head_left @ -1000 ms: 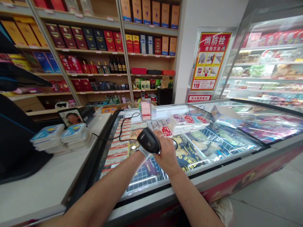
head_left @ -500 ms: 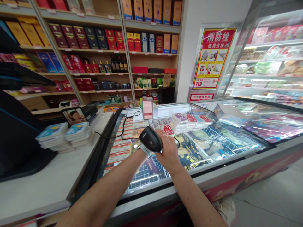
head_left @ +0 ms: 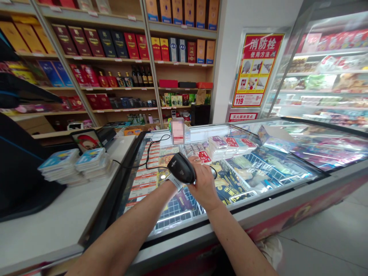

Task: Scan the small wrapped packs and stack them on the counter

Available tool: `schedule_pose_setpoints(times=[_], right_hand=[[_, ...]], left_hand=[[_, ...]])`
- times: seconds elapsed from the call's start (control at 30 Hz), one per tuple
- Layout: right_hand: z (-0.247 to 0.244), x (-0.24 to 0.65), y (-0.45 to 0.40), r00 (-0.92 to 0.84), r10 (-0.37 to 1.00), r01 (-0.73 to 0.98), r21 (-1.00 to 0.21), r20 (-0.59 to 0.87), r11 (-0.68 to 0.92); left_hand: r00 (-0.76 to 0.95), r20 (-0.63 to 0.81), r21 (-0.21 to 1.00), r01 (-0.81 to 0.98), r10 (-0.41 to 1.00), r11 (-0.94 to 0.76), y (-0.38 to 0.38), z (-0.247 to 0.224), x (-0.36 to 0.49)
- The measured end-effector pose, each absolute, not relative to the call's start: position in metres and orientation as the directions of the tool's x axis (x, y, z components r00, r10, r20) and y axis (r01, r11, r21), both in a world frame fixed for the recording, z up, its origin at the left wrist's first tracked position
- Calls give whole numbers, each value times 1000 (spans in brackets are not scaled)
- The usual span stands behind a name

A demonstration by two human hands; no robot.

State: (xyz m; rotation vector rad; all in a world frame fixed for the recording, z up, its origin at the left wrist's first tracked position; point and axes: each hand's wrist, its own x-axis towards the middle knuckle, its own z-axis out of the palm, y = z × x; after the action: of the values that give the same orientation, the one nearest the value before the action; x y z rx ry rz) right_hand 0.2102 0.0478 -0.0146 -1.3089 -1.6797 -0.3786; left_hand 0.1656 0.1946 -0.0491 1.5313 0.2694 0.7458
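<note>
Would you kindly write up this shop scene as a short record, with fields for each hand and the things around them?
Right hand: fingers wrapped around a black handheld barcode scanner
Left forearm: wears a white wristband; the hand is hidden behind the scanner
Beneath the hands: glass-topped chest freezer, with a black cable across its lid
Rest: stacked blue-topped packets on a white counter; boxed liquor on wooden shelves; red fire hydrant poster

White checkout counter (head_left: 51,218) bearing two stacks of flat blue-topped packets (head_left: 93,163)
</note>
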Motion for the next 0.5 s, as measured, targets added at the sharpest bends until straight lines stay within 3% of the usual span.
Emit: schedule_pose_setpoints(times=[0.27,0.5], right_hand=[[-14,210,48,16,583,886,-282,812,368],[-14,210,47,19,583,885,-285,812,369]], left_hand=[[792,270,960,-267,547,-87,212,-80,169],[782,282,956,-180,557,-231,211,-80,168]])
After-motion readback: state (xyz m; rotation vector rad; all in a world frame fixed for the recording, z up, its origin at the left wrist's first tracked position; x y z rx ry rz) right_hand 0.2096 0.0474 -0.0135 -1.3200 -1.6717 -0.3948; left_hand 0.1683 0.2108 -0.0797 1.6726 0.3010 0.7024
